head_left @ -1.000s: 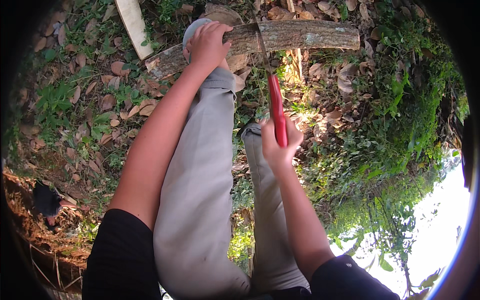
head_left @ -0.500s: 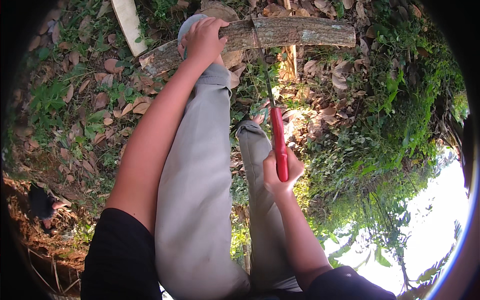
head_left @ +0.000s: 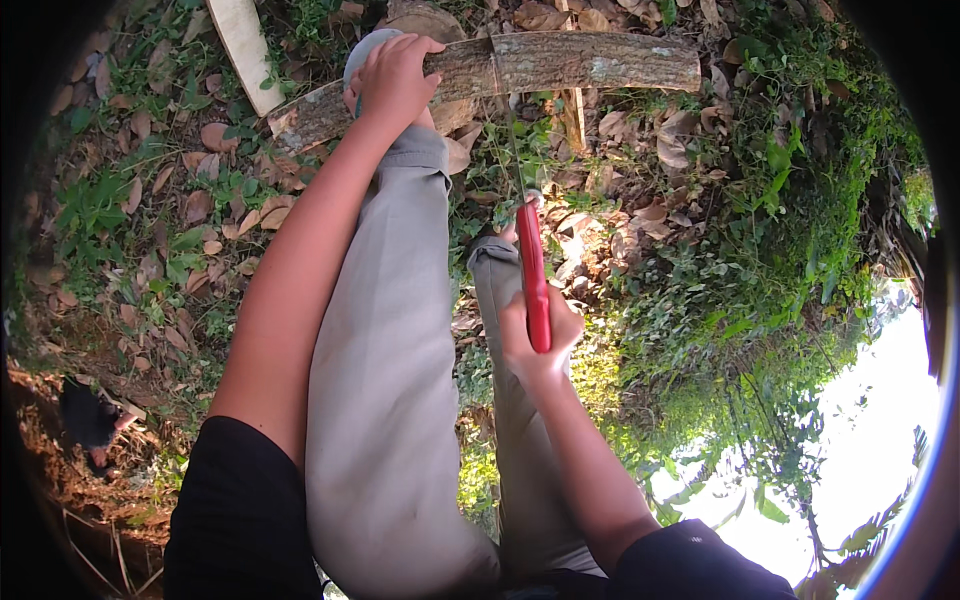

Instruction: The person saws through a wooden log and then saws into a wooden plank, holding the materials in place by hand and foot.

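My right hand (head_left: 542, 330) is closed around the red handle of a handsaw (head_left: 535, 265). The saw's thin blade runs forward to a bark-covered branch (head_left: 600, 62) lying crosswise, and its far end meets a dark cut line a little left of the branch's middle. My left hand (head_left: 396, 80) grips the branch on the left of the cut, fingers bent over the bark, right beside my foot in a grey shoe (head_left: 365, 52). That foot is on the branch, partly hidden by the hand.
Beneath the branch is a round piece of wood (head_left: 425, 18). A pale plank (head_left: 245, 55) lies at the far left, and a thin wooden strip (head_left: 573, 118) shows below the branch. Dry leaves (head_left: 675, 145) and green plants cover the ground. Another person's foot (head_left: 122, 422) appears at lower left.
My right hand and the saw have shifted slightly left and forward, with the handle more upright. My left hand keeps its hold on the branch; the whole view has shifted a little.
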{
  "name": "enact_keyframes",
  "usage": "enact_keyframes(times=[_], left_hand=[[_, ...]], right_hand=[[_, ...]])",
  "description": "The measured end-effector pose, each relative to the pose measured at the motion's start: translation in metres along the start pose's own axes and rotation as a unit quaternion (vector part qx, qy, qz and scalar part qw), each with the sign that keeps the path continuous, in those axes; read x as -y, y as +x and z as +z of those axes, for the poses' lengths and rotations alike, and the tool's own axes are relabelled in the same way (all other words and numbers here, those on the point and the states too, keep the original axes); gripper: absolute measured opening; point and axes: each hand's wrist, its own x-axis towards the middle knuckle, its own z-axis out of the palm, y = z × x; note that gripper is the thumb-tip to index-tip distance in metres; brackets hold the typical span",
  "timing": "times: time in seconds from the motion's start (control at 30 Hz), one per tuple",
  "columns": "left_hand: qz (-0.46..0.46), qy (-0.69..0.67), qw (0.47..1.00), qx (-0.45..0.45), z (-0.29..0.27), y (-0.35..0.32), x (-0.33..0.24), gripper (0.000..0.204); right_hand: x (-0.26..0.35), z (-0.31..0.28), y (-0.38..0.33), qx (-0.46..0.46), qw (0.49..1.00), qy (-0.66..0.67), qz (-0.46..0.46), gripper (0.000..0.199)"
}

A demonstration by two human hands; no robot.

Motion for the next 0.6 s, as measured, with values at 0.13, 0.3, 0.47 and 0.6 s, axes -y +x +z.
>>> enact_keyframes(times=[0.13, 0.3, 0.47, 0.6], left_hand=[[-0.009, -0.006, 1.0, 0.018, -0.004, 0.006, -0.006, 0.041], [-0.004, 0.011, 1.0, 0.015, -0.004, 0.01, 0.005, 0.044], [0.009, 0.004, 1.0, -0.013, 0.001, 0.01, 0.001, 0.044], [0.007, 0.003, 1.0, -0.007, -0.001, 0.015, -0.005, 0.044]], right_hand=[[0.017, -0.061, -0.012, 0.01, 0.999, -0.032, 0.037, 0.017], [0.023, -0.058, 0.008, 0.081, 0.994, -0.033, -0.068, 0.01], [0.009, 0.002, -0.034, -0.013, 0.999, -0.034, -0.041, 0.01], [0.015, -0.004, -0.029, -0.047, 0.998, -0.025, -0.017, 0.012]])
